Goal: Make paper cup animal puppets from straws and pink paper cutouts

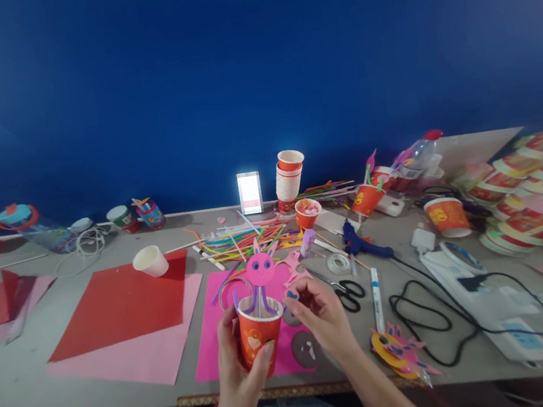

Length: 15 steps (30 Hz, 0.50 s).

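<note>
Orange paper cup [263, 343] sits upright in the left hand [241, 388], with a magenta sheet [209, 360] below it; whether the base of the cup touches that sheet cannot be told. That hand curls around the cup's side, thumb across its front, and a snug but light hold seems wise, since thin paper walls would likely dent under a hard squeeze. Above the cup's rim rises a pink cut-out head [259, 270] with pointed ears, and bent purple strips [266, 302] stand at the rim. Just right of the cup, the right hand [325, 317] pinches a small piece with blue on it [292, 294] between thumb and fingers; the fingertips hide part of it. Gripping that piece by its edge would probably leave its front clean and easy to line up. Approaching from the cup's right side should spare the strips a knock. Farther right of the cup lie black-handled scissors [351, 295], a white marker [377, 300] and a blue glue gun [366, 247], whose nozzle is best given room in case it is warm.
</note>
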### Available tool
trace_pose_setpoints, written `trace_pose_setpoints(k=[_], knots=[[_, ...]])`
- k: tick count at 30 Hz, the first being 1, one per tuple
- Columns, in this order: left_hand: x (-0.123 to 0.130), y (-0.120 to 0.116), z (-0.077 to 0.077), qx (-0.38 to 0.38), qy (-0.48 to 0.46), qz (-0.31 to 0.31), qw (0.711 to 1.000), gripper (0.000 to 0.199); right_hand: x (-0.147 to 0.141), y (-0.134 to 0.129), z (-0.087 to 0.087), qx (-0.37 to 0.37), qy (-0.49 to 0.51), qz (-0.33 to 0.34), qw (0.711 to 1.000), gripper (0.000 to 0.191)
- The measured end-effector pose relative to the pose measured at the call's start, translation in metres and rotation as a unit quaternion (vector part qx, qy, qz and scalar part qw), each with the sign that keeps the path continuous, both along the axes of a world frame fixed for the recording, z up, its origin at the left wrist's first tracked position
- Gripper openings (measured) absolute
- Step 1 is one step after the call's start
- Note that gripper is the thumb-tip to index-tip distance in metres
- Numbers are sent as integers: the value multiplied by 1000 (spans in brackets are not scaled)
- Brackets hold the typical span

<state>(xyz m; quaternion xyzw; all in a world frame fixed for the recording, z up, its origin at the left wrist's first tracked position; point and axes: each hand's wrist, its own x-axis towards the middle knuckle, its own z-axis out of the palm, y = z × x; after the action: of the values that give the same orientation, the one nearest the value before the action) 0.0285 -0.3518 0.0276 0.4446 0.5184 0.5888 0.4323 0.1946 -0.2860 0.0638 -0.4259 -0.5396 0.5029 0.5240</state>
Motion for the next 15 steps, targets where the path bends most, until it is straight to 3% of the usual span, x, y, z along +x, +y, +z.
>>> trace_pose_setpoints(k=[10, 15], knots=[[3, 0, 5, -4, -15, -3, 1000, 66, 0, 3, -3, -68, 67, 16, 995, 32], [2, 0, 1, 2, -17, -2, 1000, 68, 0, 2, -4, -64, 77, 13, 995, 31]])
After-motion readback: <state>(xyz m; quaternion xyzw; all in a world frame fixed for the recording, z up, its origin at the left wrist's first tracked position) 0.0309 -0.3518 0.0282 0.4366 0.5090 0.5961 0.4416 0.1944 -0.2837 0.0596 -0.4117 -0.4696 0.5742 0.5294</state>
